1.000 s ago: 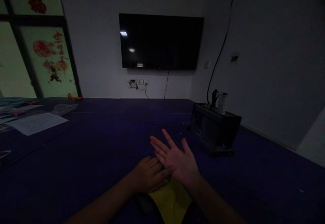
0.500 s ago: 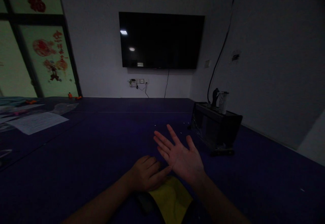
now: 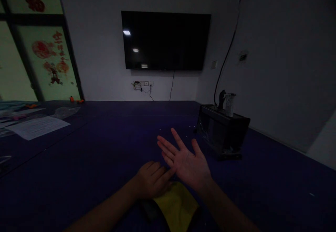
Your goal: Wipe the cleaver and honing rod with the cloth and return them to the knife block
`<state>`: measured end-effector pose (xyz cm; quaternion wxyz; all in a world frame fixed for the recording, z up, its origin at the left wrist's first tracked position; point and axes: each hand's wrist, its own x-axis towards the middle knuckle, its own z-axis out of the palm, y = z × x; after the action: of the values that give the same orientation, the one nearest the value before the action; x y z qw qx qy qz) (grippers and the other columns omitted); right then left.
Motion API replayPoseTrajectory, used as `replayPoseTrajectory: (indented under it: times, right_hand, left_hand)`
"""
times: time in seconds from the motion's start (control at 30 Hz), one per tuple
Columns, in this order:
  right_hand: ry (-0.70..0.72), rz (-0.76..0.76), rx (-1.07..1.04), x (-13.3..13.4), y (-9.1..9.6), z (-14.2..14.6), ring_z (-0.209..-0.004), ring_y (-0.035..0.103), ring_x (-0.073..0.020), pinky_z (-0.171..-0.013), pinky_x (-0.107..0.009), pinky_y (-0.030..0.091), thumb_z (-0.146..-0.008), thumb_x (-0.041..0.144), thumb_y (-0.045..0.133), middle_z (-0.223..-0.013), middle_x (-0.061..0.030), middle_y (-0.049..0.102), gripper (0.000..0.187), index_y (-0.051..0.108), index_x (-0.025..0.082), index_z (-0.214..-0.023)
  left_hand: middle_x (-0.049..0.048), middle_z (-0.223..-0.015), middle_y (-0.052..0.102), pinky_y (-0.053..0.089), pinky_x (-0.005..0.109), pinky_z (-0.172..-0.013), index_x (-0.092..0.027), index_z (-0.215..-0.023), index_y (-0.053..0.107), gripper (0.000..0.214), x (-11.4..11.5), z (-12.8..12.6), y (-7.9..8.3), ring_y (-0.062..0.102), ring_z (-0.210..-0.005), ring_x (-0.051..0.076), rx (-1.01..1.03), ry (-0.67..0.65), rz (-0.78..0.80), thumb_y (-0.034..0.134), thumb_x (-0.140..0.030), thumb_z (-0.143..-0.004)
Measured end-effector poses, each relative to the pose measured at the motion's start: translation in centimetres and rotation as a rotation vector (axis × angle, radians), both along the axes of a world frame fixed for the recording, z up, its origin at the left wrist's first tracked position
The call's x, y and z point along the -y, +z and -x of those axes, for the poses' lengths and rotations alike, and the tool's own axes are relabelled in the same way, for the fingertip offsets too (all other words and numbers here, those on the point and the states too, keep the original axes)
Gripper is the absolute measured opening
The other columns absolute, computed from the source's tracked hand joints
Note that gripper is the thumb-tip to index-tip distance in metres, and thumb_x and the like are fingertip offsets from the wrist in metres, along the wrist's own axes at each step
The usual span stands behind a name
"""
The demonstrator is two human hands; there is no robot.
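Observation:
My right hand [image 3: 190, 163] is held palm up over the table, its fingers stretched and spread, with nothing in it. Beside it, my left hand [image 3: 152, 181] shows its back. Most of its fingers are curled under, and one finger reaches across to the edge of the right palm. Whether the curled fingers grip anything is hidden. Below both hands lies a yellow cloth [image 3: 178, 205] with a dark edge; its upper left part runs beneath the left hand. The light is dim.
A dark box-shaped device [image 3: 223, 130] stands on the purple tabletop [image 3: 110, 144] to the right, with a clear cylinder [image 3: 230, 105] on top. Papers [image 3: 39, 127] and a plastic bag [image 3: 65, 112] lie at left. A television [image 3: 166, 41] hangs on the wall.
The view has shifted very slightly. Both hands keep nearly the same pose, and the cloth stays where it was.

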<state>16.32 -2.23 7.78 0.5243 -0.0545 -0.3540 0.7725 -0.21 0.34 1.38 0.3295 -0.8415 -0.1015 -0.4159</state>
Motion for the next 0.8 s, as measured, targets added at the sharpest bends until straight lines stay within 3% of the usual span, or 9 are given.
replayPoseTrajectory:
  times: [0.8]
  right_hand:
    - [0.031, 0.043, 0.007, -0.17, -0.76, 0.12, -0.128, 0.037, -0.0133, -0.101, -0.036, 0.029, -0.090, 0.056, 0.015, -0.140, -0.0029, 0.044, 0.054, 0.040, 0.035, -0.133]
  left_hand:
    - [0.0042, -0.069, 0.065, 0.044, 0.028, -0.051, -0.009, -0.124, 0.043, 0.044, -0.09, -0.31, 0.00, 0.059, -0.060, 0.016, -0.052, 0.061, 0.009, 0.049, -0.023, -0.083]
